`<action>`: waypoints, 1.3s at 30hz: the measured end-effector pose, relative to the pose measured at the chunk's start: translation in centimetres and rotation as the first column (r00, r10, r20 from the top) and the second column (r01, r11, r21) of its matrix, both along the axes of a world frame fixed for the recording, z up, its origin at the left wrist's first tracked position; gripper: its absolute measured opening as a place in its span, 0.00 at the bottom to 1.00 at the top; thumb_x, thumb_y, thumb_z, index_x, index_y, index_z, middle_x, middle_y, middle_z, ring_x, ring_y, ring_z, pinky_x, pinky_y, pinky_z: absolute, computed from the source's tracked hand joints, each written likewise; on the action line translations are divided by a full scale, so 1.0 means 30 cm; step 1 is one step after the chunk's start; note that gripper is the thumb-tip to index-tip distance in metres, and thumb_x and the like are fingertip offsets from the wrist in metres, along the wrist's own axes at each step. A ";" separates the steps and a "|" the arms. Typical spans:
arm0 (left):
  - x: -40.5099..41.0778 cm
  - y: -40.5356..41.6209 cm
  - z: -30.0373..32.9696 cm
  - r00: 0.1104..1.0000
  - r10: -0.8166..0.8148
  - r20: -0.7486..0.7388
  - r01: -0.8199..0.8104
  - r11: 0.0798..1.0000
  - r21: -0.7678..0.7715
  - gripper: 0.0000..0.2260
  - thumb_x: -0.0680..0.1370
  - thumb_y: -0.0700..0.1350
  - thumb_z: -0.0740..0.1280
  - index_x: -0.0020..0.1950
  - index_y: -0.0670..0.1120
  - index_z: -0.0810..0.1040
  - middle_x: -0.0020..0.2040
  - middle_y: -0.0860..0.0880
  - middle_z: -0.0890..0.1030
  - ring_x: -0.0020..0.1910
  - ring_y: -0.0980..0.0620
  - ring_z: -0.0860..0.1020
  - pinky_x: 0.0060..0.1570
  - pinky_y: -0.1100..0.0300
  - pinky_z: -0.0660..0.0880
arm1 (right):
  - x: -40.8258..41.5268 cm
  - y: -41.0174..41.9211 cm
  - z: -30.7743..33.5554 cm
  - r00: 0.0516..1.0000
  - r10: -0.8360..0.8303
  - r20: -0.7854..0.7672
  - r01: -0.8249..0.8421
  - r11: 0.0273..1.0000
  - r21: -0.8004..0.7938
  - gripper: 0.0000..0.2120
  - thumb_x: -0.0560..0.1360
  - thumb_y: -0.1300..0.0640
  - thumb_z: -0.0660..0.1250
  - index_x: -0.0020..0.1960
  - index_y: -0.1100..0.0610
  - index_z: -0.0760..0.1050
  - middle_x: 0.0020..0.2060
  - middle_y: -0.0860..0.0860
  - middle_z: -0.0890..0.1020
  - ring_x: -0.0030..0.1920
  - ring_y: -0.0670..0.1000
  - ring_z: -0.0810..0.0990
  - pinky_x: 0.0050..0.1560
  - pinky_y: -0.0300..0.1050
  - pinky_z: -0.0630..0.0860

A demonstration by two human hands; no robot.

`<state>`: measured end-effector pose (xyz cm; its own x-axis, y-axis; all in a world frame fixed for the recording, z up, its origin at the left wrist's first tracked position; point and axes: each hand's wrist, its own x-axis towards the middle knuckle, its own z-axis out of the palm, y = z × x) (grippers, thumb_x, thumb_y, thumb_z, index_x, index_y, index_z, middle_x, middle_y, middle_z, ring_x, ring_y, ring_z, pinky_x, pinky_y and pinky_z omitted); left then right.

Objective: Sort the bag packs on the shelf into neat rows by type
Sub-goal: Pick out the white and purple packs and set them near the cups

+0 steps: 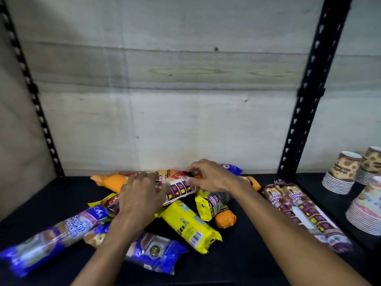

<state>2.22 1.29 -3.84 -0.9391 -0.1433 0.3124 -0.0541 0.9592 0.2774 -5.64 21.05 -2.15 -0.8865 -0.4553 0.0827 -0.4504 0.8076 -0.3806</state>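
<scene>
Both arms stretched toward 12 o'clock; left hand (142, 195) and right hand (208, 176) curled, gripping red-white pack (179, 187) atop pile.

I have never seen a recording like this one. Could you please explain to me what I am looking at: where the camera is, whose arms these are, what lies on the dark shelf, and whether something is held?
There is no machine here. The single picture comes from a camera worn on a person's head, looking forward and down, so the two arms are that person's own. The black shelf carries a loose pile of long plastic bag packs: a blue pack at the left, a yellow pack in the middle, an orange pack at the back. Two purple drawstring packs already lie side by side at the right. Stacks of paper cups stand beyond the black post. The left hand and right hand both grip one red and white pack on top of the pile.
</scene>
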 end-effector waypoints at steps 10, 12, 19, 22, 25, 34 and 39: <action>0.017 -0.153 -0.063 0.967 -0.047 0.252 0.040 0.999 0.033 0.37 0.59 0.78 0.63 0.59 0.55 0.77 0.53 0.52 0.83 0.51 0.47 0.80 0.50 0.52 0.78 | -0.037 -0.192 0.004 0.955 0.188 0.229 -0.232 0.955 0.185 0.34 0.71 0.52 0.76 0.74 0.43 0.67 0.72 0.49 0.69 0.68 0.54 0.71 0.62 0.46 0.69; 0.015 -0.164 -0.042 0.971 -0.055 0.231 0.046 0.998 0.045 0.36 0.60 0.76 0.66 0.60 0.56 0.77 0.52 0.53 0.83 0.50 0.48 0.81 0.49 0.53 0.78 | -0.042 -0.202 -0.008 0.955 0.201 0.219 -0.241 0.955 0.174 0.36 0.69 0.52 0.78 0.74 0.43 0.68 0.70 0.49 0.71 0.65 0.54 0.73 0.56 0.44 0.69; -0.040 -0.223 0.018 0.995 -0.100 -0.022 0.099 0.994 -0.050 0.35 0.64 0.67 0.74 0.68 0.57 0.74 0.59 0.52 0.81 0.56 0.49 0.77 0.49 0.54 0.75 | -0.051 -0.216 0.022 0.973 0.221 -0.067 -0.210 0.967 0.145 0.36 0.69 0.47 0.77 0.73 0.48 0.67 0.60 0.51 0.72 0.58 0.53 0.74 0.57 0.52 0.74; -0.077 -0.198 0.046 0.987 -0.125 -0.105 0.111 0.986 -0.126 0.36 0.66 0.68 0.71 0.71 0.58 0.71 0.63 0.52 0.79 0.61 0.47 0.74 0.56 0.50 0.71 | -0.042 -0.168 0.069 0.961 0.184 -0.207 -0.153 0.976 0.157 0.35 0.69 0.45 0.76 0.72 0.48 0.67 0.60 0.51 0.73 0.58 0.53 0.74 0.57 0.53 0.74; -0.112 -0.125 0.074 0.972 -0.166 -0.167 0.147 0.982 -0.120 0.39 0.65 0.69 0.71 0.73 0.58 0.69 0.69 0.51 0.74 0.68 0.45 0.68 0.62 0.47 0.66 | -0.027 -0.074 0.098 0.957 0.098 -0.273 -0.060 0.988 0.144 0.36 0.69 0.42 0.75 0.73 0.48 0.67 0.60 0.50 0.74 0.57 0.53 0.76 0.54 0.51 0.74; -0.243 0.297 0.122 0.909 -0.388 -0.154 0.418 0.841 0.344 0.28 0.74 0.55 0.70 0.73 0.56 0.70 0.76 0.47 0.64 0.71 0.45 0.70 0.70 0.50 0.68 | 0.086 0.353 0.106 0.925 -0.291 -0.246 0.310 0.950 0.042 0.35 0.66 0.31 0.71 0.66 0.48 0.70 0.58 0.46 0.76 0.57 0.50 0.76 0.54 0.50 0.74; -0.320 0.555 0.143 0.846 -0.524 -0.104 0.477 0.655 0.586 0.18 0.76 0.45 0.71 0.66 0.47 0.79 0.65 0.48 0.80 0.58 0.51 0.79 0.56 0.64 0.71 | 0.172 0.555 0.092 0.894 -0.444 -0.070 0.445 0.895 0.012 0.27 0.63 0.30 0.72 0.52 0.48 0.75 0.43 0.45 0.82 0.42 0.47 0.82 0.45 0.50 0.81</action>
